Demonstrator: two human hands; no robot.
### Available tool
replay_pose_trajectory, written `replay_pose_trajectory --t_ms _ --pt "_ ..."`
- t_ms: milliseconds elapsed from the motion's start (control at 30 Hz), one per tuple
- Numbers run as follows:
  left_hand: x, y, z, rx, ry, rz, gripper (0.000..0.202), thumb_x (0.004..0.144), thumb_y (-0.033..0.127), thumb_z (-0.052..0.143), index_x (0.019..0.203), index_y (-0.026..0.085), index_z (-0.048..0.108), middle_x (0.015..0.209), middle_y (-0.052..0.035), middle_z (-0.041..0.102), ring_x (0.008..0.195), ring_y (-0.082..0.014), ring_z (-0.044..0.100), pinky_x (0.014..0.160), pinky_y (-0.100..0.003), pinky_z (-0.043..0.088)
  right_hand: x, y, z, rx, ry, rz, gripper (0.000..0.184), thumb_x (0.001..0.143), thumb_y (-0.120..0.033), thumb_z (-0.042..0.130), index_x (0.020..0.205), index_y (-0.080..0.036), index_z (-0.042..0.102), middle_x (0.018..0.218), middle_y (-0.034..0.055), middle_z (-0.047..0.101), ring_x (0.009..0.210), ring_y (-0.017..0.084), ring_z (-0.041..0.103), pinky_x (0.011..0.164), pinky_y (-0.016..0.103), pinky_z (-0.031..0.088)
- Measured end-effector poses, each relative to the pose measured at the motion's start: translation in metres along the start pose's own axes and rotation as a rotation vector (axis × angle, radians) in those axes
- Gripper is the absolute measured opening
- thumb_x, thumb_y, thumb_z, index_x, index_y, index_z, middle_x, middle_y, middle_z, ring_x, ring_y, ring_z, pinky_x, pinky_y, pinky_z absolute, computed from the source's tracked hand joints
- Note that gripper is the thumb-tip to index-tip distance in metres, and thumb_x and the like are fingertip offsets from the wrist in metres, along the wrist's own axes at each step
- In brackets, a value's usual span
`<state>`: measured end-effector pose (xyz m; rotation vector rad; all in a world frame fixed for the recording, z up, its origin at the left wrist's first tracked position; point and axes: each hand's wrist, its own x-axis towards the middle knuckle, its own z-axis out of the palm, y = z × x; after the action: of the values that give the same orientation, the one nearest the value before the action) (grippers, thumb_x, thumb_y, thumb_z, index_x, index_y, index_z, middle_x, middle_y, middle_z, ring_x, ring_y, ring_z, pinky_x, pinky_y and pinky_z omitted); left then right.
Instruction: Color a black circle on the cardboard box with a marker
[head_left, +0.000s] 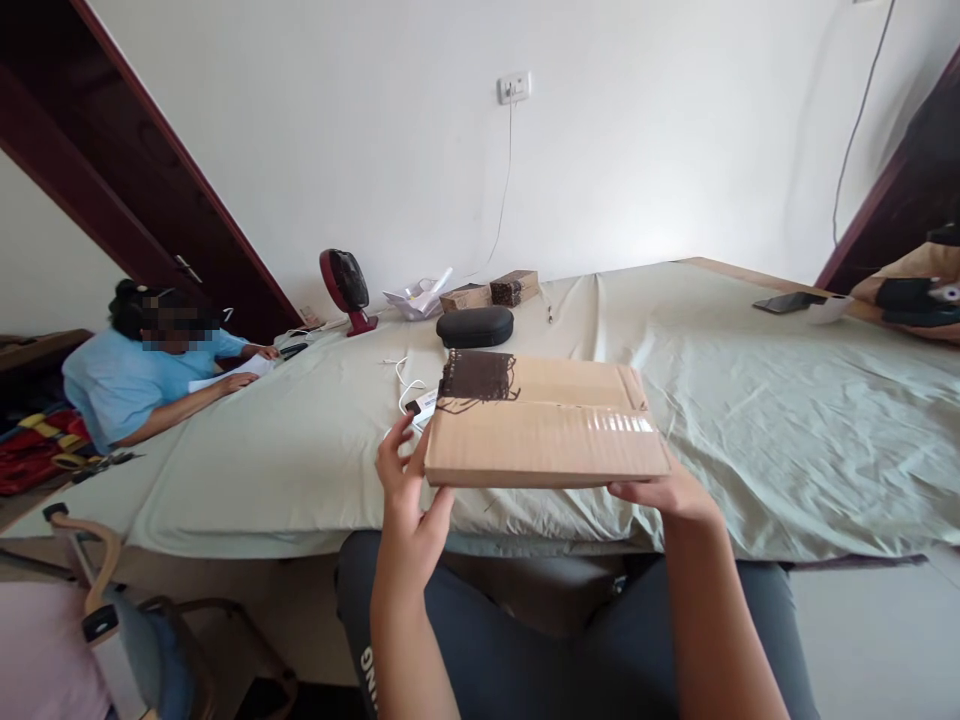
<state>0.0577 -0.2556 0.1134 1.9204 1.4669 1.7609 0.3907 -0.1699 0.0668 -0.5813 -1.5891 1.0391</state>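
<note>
Between my two hands is a flat brown cardboard box [555,440], raised over the front edge of the table. Black scribble covers its far left corner, and clear tape shines along the right of its top. My left hand [411,480] grips the left end, thumb at the lower edge and fingers up the side. My right hand [667,490] supports the near right corner from below, its fingers mostly hidden under the box. Just past the left end lie a small white object [424,406] and a white cable [405,385], partly covered.
A cloth-covered table [285,480] spreads ahead. On it are a black zip case [475,327], small cardboard boxes [514,288], a white paper tray [417,300], a red fan [346,290] and a phone [787,302]. A person in blue [120,370] sits at left, near a chair [112,620].
</note>
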Motion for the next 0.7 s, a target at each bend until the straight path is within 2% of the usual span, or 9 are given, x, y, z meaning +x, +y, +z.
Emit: replay_pose_trajectory --t_ms 67,100,167,233,367,467,533,600,700 --pt "0.003 -0.007 0.005 0.17 0.09 0.145 0.06 0.094 0.02 0.069 0.15 0.041 0.062 0.141 -0.0122 0.05 0.13 -0.03 0.059 0.114 -0.05 0.055 -0.002 -0.003 0.0 0.082 -0.046 0.027 0.124 0.064 -0.065 0.095 0.17 -0.041 0.034 0.175 0.0039 0.041 0.167 0.038 0.029 0.133 0.055 0.033" --pt "0.004 -0.011 0.006 0.21 0.105 0.208 0.062 0.094 0.016 0.068 0.151 0.039 0.062 0.135 -0.0121 0.05 0.119 -0.0258 0.062 0.106 -0.044 0.059 -0.002 -0.004 0.001 0.155 -0.06 0.034 0.125 0.066 -0.072 0.091 0.171 -0.041 0.031 0.179 0.0021 0.035 0.167 0.039 0.026 0.133 0.056 0.034" --pt "0.005 -0.015 0.009 0.238 0.113 0.279 0.063 0.094 0.013 0.068 0.153 0.036 0.06 0.132 -0.0122 0.049 0.116 -0.0238 0.062 0.1 -0.039 0.06 -0.001 -0.005 0.008 0.298 -0.063 0.037 0.122 0.07 -0.084 0.08 0.172 -0.044 0.026 0.183 -0.0023 0.023 0.168 0.04 0.023 0.13 0.057 0.037" --pt "0.005 -0.015 0.012 0.231 0.143 0.299 0.06 0.094 0.014 0.07 0.15 0.036 0.063 0.136 -0.0128 0.047 0.124 -0.0266 0.06 0.103 -0.039 0.058 0.004 -0.006 0.017 0.371 -0.023 0.048 0.111 0.076 -0.084 0.075 0.17 -0.046 0.031 0.184 -0.0045 0.019 0.168 0.039 0.023 0.13 0.054 0.039" --pt "0.004 -0.003 0.02 0.166 0.278 0.334 0.057 0.097 0.012 0.07 0.145 0.043 0.068 0.132 -0.0088 0.045 0.122 -0.022 0.057 0.102 -0.032 0.055 0.018 -0.003 0.037 0.441 0.116 0.201 0.08 0.085 -0.07 0.075 0.155 -0.035 0.059 0.177 0.0005 0.04 0.166 0.036 0.031 0.134 0.051 0.032" --pt "0.005 0.006 0.026 0.097 0.316 0.394 0.058 0.098 0.009 0.068 0.142 0.047 0.07 0.13 -0.007 0.045 0.125 -0.0209 0.057 0.103 -0.03 0.057 0.024 0.007 0.043 0.595 0.177 0.355 0.075 0.084 -0.064 0.074 0.151 -0.031 0.064 0.162 0.0038 0.061 0.153 0.036 0.054 0.131 0.05 0.039" --pt "0.006 0.008 0.029 0.059 0.291 0.442 0.056 0.098 0.01 0.069 0.137 0.05 0.072 0.136 -0.0055 0.048 0.133 -0.023 0.057 0.107 -0.031 0.058 0.024 0.017 0.043 0.672 0.192 0.429 0.077 0.078 -0.06 0.078 0.147 -0.027 0.066 0.147 0.0062 0.073 0.137 0.036 0.069 0.12 0.048 0.053" --pt "0.007 0.007 0.033 0.009 0.257 0.484 0.051 0.097 0.013 0.072 0.133 0.05 0.075 0.144 -0.0029 0.049 0.142 -0.0247 0.056 0.111 -0.033 0.058 0.023 0.027 0.041 0.693 0.185 0.494 0.08 0.071 -0.054 0.084 0.143 -0.023 0.068 0.132 0.0086 0.081 0.12 0.037 0.078 0.102 0.047 0.066" --pt "0.007 0.004 0.038 -0.06 0.226 0.509 0.039 0.095 0.021 0.077 0.125 0.045 0.079 0.154 0.0002 0.049 0.15 -0.0269 0.052 0.119 -0.038 0.056 0.021 0.04 0.04 0.676 0.156 0.532 0.085 0.067 -0.046 0.09 0.145 -0.023 0.065 0.115 0.0091 0.085 0.101 0.036 0.084 0.082 0.045 0.072"
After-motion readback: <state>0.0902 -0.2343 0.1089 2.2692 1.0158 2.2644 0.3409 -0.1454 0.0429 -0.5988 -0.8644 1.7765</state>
